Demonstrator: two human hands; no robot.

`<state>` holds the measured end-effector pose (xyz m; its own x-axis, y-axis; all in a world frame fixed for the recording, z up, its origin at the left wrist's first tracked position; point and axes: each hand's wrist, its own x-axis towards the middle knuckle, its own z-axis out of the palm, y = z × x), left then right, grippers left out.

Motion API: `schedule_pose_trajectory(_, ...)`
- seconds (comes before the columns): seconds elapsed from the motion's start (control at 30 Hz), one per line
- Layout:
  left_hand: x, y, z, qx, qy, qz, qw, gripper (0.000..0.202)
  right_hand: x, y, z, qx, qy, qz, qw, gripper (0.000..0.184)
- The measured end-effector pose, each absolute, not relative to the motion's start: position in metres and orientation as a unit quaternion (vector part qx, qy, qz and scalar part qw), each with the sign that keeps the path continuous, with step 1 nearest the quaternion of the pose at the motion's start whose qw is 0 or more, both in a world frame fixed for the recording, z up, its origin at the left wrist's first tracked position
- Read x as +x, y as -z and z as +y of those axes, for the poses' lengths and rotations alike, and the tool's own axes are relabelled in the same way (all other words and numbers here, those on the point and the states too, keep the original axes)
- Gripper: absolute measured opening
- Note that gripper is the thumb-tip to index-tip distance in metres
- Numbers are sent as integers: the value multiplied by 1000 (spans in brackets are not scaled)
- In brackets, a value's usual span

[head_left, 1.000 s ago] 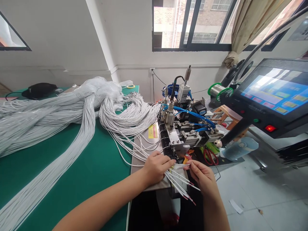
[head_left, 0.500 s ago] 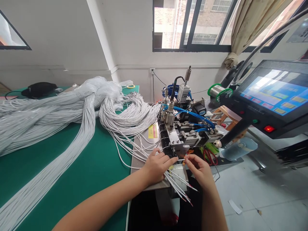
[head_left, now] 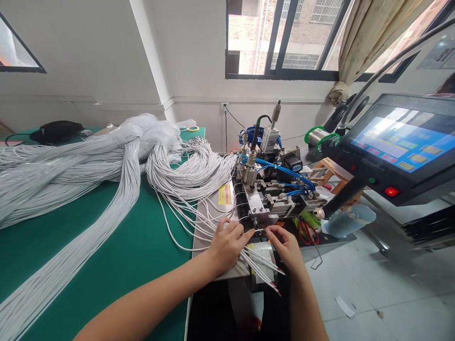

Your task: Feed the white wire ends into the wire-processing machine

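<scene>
White cables (head_left: 261,271) run under my left hand (head_left: 229,244), and their reddish tips stick out past it to the right. This hand is closed around them, its index finger stretched along one cable. Close by, my right hand (head_left: 284,244) pinches the end of that single white cable (head_left: 259,230) between thumb and fingertips. The short stretch of cable between both hands lies at the front edge of a bench machine (head_left: 256,201) with metal blocks and blue air hoses. Part of the left hand's grip is hidden behind its own knuckles.
A big bundle of white cables (head_left: 117,189), partly wrapped in clear plastic, lies on the green table (head_left: 152,265). A touchscreen panel (head_left: 401,137) juts in from the right. Behind the machine is a green-flanged wire spool (head_left: 320,137); red-handled scissors (head_left: 307,231) lie to the right.
My right hand has moved left and slightly up with the cable end, nearer to my left hand and the machine. The loose cable tips have shifted a little left and up.
</scene>
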<state>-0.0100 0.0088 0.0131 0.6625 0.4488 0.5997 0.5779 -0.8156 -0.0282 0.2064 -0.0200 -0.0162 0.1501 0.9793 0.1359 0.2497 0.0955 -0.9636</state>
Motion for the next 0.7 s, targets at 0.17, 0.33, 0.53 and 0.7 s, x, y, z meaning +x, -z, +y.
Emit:
schedule_pose_trajectory(0.17, -10, -12, 7, -904, 291, -293, 109, 38, 204, 15, -19, -568, -346, -553, 503, 35)
schedule_pose_trajectory(0.33, -11, -10, 6, -912, 255, -306, 100, 41, 203, 13, -14, -571, -336, -568, 489, 31)
schedule_pose_trajectory(0.53, -9, -8, 8, -924, 192, -324, 69, 56, 204, 18, -6, -542, -398, -569, 475, 29)
schedule_pose_trajectory(0.7, -7, -13, 10, -935, 135, -326, 48, 60, 199, 19, -2, -515, -487, -502, 496, 31)
